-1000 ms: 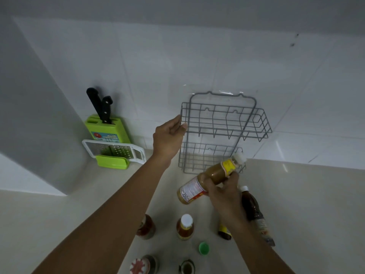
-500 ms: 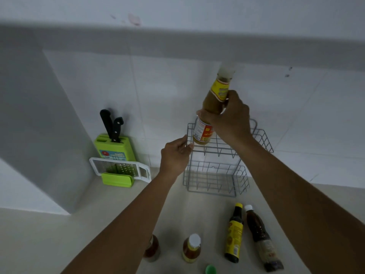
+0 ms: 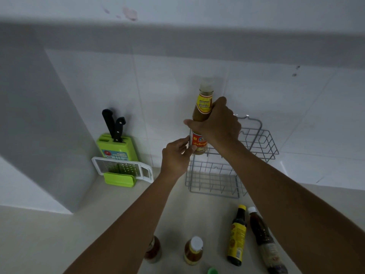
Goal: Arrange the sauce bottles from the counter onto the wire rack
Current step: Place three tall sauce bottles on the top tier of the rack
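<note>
Sauce bottle (image 3: 202,115) with a pale cap stands upright between the two hands, its long axis close to vertical, cap up toward the wall tiles and base down at the left front corner of the upper tier of the wire rack (image 3: 256,143). The right hand (image 3: 217,123) is wrapped around its middle from the right side, fingers closed on the glass; it carries the bottle. The left hand (image 3: 174,155) sits lower and to the left, its fingertips pinching lightly at the label near the base, and may also be touching the rack's edge; I cannot tell which. Whether the base is already inside the tier or just above its rim is hidden by the hands. My judgement: what matters next is a straight descent along that vertical axis, with the base clearing the front wires.

Nearer the body than both hands, other bottles wait on the pale counter (image 3: 59,234): a yellow-labelled dark bottle (image 3: 237,236) and a brown bottle (image 3: 262,240) under the right forearm, a small white-capped jar (image 3: 193,251) and a red-brown jar (image 3: 153,250) by the left forearm. Left of the left hand stand a green knife block (image 3: 116,147) and a grater (image 3: 122,168).
</note>
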